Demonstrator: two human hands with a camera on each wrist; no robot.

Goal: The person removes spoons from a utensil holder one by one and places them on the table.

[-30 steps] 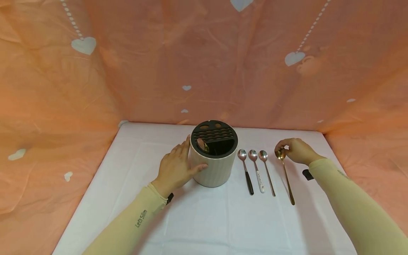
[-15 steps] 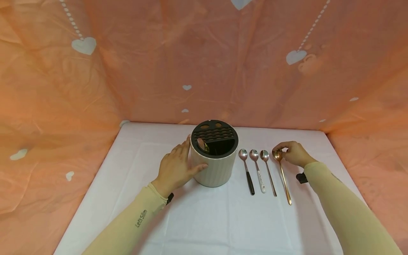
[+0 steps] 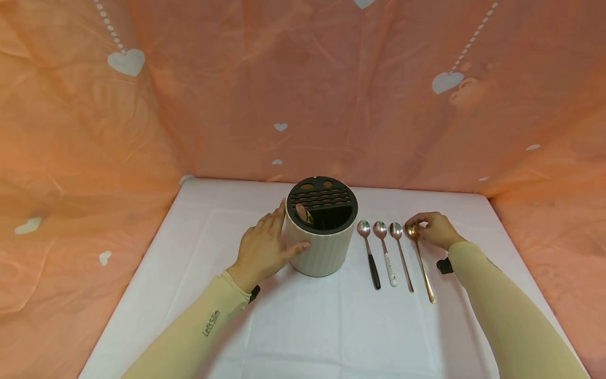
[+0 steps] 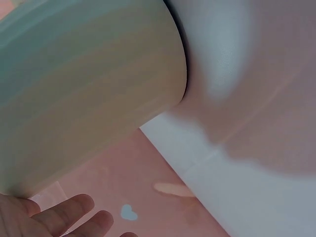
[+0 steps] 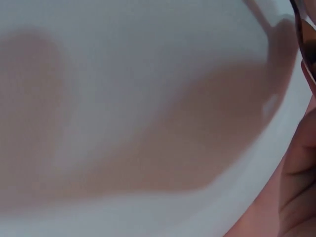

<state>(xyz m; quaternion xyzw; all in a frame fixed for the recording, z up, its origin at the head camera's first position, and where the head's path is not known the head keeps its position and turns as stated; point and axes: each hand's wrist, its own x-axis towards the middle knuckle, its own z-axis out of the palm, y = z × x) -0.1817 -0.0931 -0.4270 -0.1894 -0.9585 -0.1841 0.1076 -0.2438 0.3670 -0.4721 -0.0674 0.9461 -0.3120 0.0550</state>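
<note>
A white ribbed utensil holder (image 3: 322, 255) with a black slotted lid (image 3: 333, 197) stands upright. My left hand (image 3: 262, 246) rests against its left side, thumb across the front. The left wrist view shows the holder wall (image 4: 98, 89) and straight fingers (image 4: 69, 210). At the right, my right hand (image 3: 437, 230) pinches the bowl of a long gold spoon (image 3: 424, 271), whose handle points toward me. Only part of that bowl (image 5: 310, 47) shows in the right wrist view, beside my hand (image 5: 298, 182).
Between holder and gold spoon lie a black-handled spoon (image 3: 374, 271), a white-handled spoon (image 3: 390, 269) and a slim metal spoon (image 3: 404, 263). A spoon head (image 3: 304, 215) shows in the lid's large opening. Orange cloth (image 3: 312, 95) hangs behind the white table (image 3: 293, 326).
My right hand has moved left with the gold spoon, bringing it closer to the row of spoons. The left hand stays on the holder. The head view has shifted slightly.
</note>
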